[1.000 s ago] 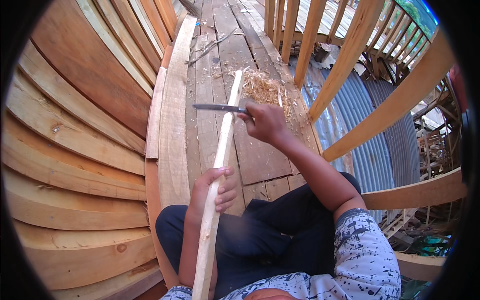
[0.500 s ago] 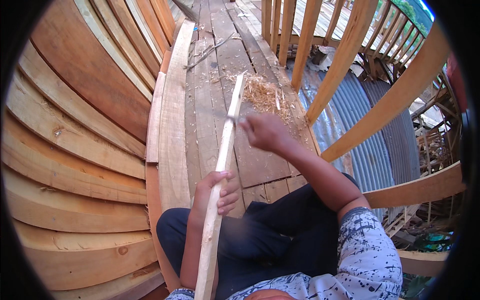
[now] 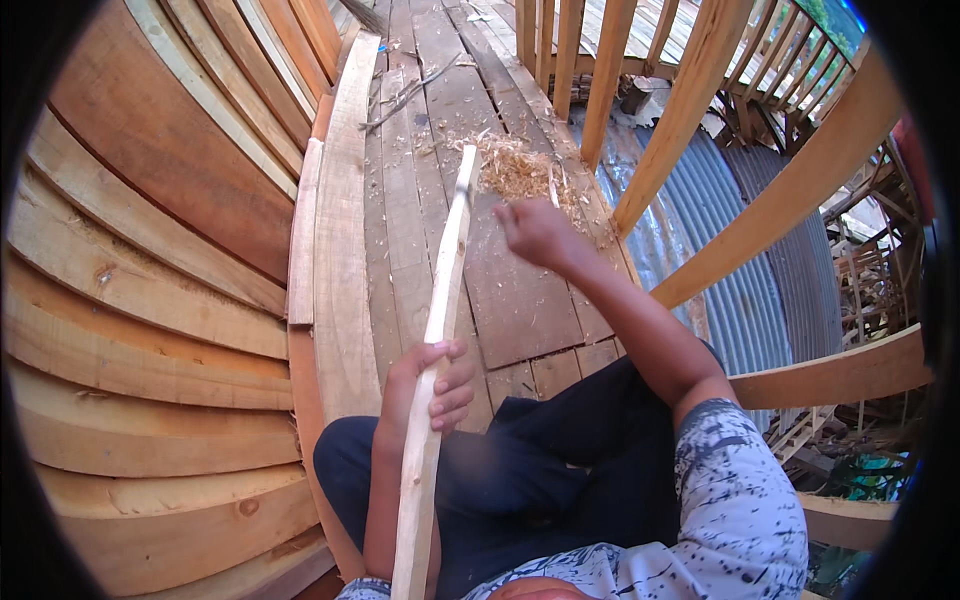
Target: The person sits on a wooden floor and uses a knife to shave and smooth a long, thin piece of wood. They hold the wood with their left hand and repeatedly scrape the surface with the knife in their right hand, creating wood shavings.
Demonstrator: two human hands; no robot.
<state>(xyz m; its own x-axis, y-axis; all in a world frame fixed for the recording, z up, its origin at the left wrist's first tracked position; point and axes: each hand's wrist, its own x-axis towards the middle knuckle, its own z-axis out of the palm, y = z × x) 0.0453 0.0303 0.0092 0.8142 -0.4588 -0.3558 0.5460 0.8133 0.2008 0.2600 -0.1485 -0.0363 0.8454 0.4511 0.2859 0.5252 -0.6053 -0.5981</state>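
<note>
Left hand (image 3: 432, 385) wraps the long pale wooden stick (image 3: 440, 330) around its middle, fingers pressed round it. Right hand (image 3: 535, 232) sits fisted just right of the stick's upper end; can't tell what it holds. Wood shavings (image 3: 515, 170) lie on plank deck (image 3: 510, 300) beyond the stick's tip.

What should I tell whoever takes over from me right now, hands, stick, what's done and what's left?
Left hand: wrapped around the long pale wooden stick, holding it slanted up off the lap.
Right hand: closed in a fist beside the stick's upper end; any tool in it is too blurred to confirm.
Done: a pile of wood shavings lies on the plank floor beyond the stick's tip.
Left: the stick's lower part looks rough-sawn, so probably more shaving.
</note>
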